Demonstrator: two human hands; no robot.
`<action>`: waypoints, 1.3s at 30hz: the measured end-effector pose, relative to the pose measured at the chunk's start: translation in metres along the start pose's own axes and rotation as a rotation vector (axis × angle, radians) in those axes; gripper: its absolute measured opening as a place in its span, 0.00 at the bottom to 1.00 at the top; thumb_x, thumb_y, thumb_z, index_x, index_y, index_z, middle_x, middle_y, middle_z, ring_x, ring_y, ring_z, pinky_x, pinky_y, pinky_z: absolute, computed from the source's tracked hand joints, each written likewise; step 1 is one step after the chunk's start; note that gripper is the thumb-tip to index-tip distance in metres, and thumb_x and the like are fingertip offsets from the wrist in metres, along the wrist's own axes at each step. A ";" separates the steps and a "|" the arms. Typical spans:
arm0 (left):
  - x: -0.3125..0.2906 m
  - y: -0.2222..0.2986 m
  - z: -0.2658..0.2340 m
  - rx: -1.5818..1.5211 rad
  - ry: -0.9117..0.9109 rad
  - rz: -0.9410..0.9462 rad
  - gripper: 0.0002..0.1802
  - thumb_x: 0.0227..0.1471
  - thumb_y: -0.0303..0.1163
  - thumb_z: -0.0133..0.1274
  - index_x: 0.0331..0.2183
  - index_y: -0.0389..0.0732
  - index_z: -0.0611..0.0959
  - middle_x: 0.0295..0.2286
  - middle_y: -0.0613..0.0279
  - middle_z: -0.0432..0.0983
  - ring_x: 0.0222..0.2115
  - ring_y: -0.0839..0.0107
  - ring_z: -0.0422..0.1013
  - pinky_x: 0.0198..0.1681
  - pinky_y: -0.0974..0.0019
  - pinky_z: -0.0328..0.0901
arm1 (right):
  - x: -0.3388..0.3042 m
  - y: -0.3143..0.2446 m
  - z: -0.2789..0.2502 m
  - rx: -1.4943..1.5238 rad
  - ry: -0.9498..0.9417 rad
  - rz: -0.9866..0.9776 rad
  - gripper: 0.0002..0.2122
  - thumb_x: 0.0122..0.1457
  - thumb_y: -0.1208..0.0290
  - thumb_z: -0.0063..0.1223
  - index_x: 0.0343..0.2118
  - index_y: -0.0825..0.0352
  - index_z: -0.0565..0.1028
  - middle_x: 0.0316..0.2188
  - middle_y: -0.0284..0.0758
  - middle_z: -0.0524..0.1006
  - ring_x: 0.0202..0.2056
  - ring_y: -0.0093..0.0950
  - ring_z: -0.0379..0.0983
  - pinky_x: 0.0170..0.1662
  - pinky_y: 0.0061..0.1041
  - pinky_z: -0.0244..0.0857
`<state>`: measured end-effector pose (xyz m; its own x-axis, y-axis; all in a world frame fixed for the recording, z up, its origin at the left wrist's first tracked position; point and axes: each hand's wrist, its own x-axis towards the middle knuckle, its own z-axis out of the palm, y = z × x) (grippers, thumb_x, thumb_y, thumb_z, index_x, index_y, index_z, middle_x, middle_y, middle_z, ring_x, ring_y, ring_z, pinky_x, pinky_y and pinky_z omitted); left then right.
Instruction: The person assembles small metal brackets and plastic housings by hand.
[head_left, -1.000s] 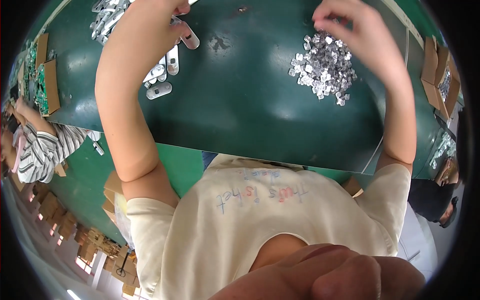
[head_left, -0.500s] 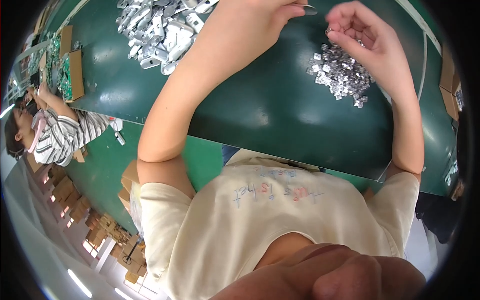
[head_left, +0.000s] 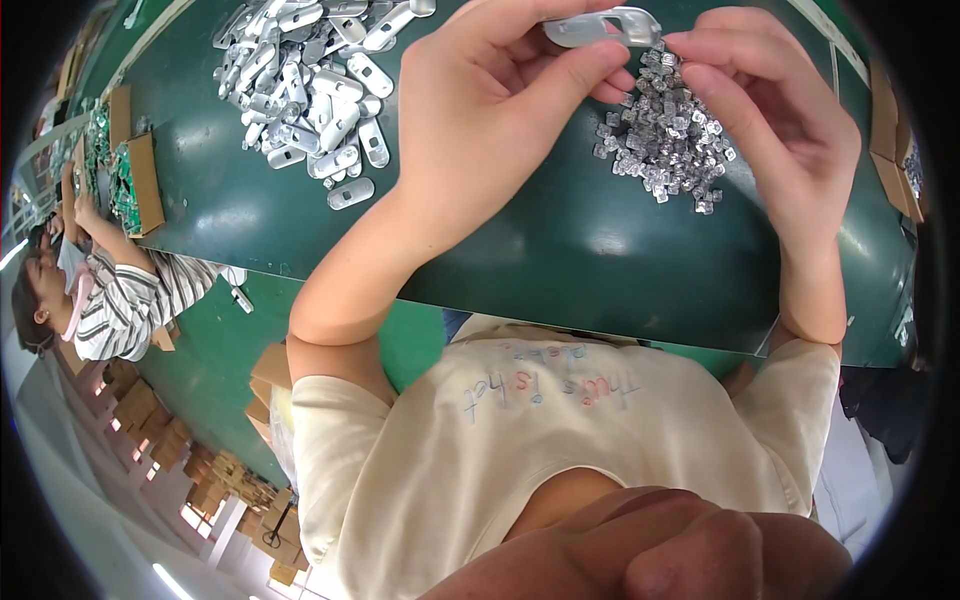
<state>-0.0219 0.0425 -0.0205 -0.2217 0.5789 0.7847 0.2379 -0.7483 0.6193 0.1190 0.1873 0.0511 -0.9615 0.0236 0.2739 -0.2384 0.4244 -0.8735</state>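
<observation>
Head camera looks steeply down, close over green table [head_left: 560, 250].

both hands [head_left: 640, 90] pinch a silver metal casing [head_left: 603, 26] above small clips [head_left: 668, 140].

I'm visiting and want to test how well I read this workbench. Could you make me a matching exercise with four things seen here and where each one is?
Things:
1. long silver plate
2. pile of small silver clips
3. heap of long silver plates
4. cardboard box

Places:
A. at the table's left edge
B. on the table beneath both hands
C. pinched between left hand and right hand
D. on the table, left of the left hand

Pairs: 1-C, 2-B, 3-D, 4-A
</observation>
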 end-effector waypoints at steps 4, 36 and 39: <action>0.002 0.015 0.019 -0.005 0.126 -0.210 0.17 0.50 0.17 0.49 0.45 0.32 0.72 0.31 0.59 0.71 0.29 0.74 0.73 0.33 0.75 0.69 | -0.003 0.005 0.016 -0.209 0.244 -0.145 0.11 0.47 0.91 0.52 0.35 0.78 0.72 0.35 0.39 0.72 0.34 0.26 0.68 0.37 0.20 0.63; 0.001 0.045 0.027 -0.052 0.416 -0.844 0.15 0.50 0.18 0.51 0.42 0.31 0.72 0.33 0.55 0.75 0.30 0.74 0.74 0.33 0.74 0.70 | 0.001 0.016 0.017 -0.401 0.209 -0.148 0.13 0.44 0.76 0.61 0.35 0.68 0.75 0.29 0.37 0.73 0.28 0.30 0.72 0.30 0.25 0.68; -0.005 0.034 0.024 -0.018 0.445 -0.839 0.14 0.50 0.18 0.50 0.41 0.30 0.72 0.32 0.57 0.74 0.30 0.75 0.73 0.34 0.74 0.69 | 0.008 0.025 0.007 -0.316 0.265 -0.063 0.13 0.45 0.72 0.62 0.34 0.68 0.75 0.28 0.36 0.73 0.29 0.27 0.73 0.31 0.24 0.68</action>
<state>0.0099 0.0221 -0.0032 -0.6547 0.7559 -0.0013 -0.1765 -0.1512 0.9726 0.1045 0.1918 0.0291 -0.8680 0.2037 0.4529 -0.2018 0.6886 -0.6965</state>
